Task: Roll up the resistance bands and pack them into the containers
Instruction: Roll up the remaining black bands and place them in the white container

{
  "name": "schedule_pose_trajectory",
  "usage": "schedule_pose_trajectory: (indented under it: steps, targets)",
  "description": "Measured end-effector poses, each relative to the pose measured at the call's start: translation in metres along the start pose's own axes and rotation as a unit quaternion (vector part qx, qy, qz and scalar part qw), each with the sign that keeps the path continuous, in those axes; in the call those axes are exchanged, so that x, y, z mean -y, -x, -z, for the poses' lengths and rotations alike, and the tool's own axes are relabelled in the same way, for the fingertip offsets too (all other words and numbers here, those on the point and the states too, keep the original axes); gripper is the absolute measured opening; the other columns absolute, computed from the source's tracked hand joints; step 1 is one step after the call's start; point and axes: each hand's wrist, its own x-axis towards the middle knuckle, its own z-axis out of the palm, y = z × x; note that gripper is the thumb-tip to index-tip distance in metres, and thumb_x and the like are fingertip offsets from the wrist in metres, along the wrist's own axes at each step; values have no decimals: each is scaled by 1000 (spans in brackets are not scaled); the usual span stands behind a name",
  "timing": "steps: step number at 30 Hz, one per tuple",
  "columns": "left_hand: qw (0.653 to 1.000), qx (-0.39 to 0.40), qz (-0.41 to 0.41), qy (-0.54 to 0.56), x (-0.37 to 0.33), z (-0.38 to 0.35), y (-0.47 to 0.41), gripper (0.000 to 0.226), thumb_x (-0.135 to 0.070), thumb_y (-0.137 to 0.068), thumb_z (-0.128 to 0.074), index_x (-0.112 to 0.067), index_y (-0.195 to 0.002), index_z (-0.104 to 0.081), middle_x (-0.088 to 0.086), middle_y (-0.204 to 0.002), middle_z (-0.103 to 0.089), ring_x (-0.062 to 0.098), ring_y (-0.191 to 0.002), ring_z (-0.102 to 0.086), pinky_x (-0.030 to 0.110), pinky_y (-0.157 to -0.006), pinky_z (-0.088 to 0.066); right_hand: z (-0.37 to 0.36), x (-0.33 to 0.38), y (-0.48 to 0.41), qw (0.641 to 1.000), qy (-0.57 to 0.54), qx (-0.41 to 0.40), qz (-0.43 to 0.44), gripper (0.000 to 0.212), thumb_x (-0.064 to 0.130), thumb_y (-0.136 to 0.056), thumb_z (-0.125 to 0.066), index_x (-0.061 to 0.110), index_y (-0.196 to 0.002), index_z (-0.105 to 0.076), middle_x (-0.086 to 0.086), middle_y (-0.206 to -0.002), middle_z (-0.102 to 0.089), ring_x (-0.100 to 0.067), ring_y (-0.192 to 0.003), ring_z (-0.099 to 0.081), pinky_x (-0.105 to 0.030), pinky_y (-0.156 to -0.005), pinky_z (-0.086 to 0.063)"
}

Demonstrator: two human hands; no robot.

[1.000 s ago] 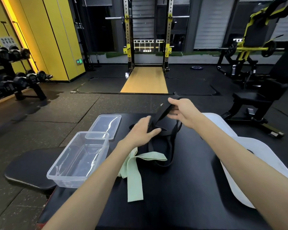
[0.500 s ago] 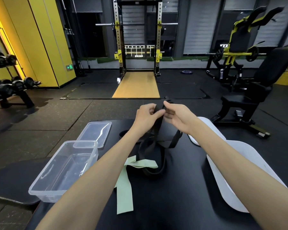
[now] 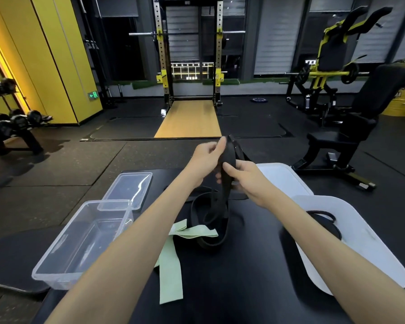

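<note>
Here the left hand (image 3: 206,157) pinches the black band (image 3: 227,155) at its top, and the right hand (image 3: 244,181) grips it just below. The band's long axis drops from both hands to slack loops on the bench (image 3: 243,288). The transparent container (image 3: 63,260) sits down-left, nearer the left hand, with open bench between.

dim gym, warm yellow glow left, wide-angle edge distortion, slight blur

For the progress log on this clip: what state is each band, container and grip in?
black band: unrolled, held up, lower loops on the table
green band: unrolled, flat on the table
clear container: open, no band inside
lid: off, lying behind the clear container
left grip: holds the black band
right grip: holds the black band
</note>
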Motion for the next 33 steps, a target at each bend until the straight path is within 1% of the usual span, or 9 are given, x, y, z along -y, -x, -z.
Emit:
schedule_pose_trajectory:
  steps: [5,9,12,15,17,21,24,28,33]
  targets:
    - [994,41,104,9,64,2,39,44,-45,-101,-31,-18,-99,-66,1,-95,-71,14,-84,-65,32,-84,-48,1,-9,5,999,-14,-8,-36,24,21,-100,-48,3,-94,-63,-5,-77,-70,-17,-66,-64,-29,-69,-55]
    - [967,78,60,-234,134,6,63,22,-21,-95,-52,-17,-113,-64,-1,-108,-67,11,-97,-63,28,-95,-46,-1,-22,10,997,-7,-25,-74,22,23,-99,-50,7,-90,-62,-2,-72,-64,-17,-62,-58,-30,-68,-49]
    - [913,94,35,-396,161,13,73,52,-22,-81,-71,-17,-129,-51,0,-127,-52,18,-116,-52,22,-97,-38,0,-30,13,995,24,-51,-85,22,23,-98,-51,5,-90,-60,-3,-72,-63,-15,-59,-55,-29,-67,-47]
    - [920,48,35,-389,164,17,75,75,-25,-68,-82,-20,-130,-39,-1,-123,-37,16,-102,-49,19,-85,-35,5,-36,13,992,-4,-63,-107,20,23,-98,-51,5,-97,-59,-2,-71,-64,-16,-61,-57,-31,-70,-48]
    - [908,81,32,-411,163,19,70,81,-25,-65,-84,-19,-130,-36,0,-117,-44,17,-101,-48,22,-85,-37,8,-37,12,991,-36,-56,-117,22,22,-100,-49,3,-103,-59,-3,-74,-66,-18,-66,-60,-32,-69,-50]
    - [848,111,0,-517,170,26,65,48,-9,-81,-66,-18,-120,-41,3,-106,-61,26,-102,-56,36,-87,-45,8,-35,14,988,-72,-24,-136,24,20,-101,-47,0,-107,-58,-7,-82,-69,-20,-73,-64,-31,-68,-52]
    - [820,88,-49,-564,163,36,65,21,-5,-87,-50,-14,-107,-53,7,-102,-58,29,-97,-57,35,-79,-44,8,-36,15,986,-85,-21,-139,23,19,-101,-46,0,-107,-58,-8,-84,-68,-20,-74,-64,-33,-71,-52]
    - [808,-14,-50,-587,156,66,68,27,5,-82,-47,-9,-104,-55,10,-102,-50,32,-88,-57,39,-71,-46,12,-34,15,982,-123,-40,-138,21,18,-102,-44,4,-103,-58,-7,-86,-65,-19,-76,-63,-33,-72,-51]
    - [715,-38,33,-698,171,95,73,33,0,-88,-45,-18,-115,-49,4,-111,-46,22,-101,-51,30,-79,-46,13,-33,13,977,-141,-55,-148,19,19,-101,-45,5,-104,-58,-7,-86,-64,-19,-75,-63,-35,-74,-50]
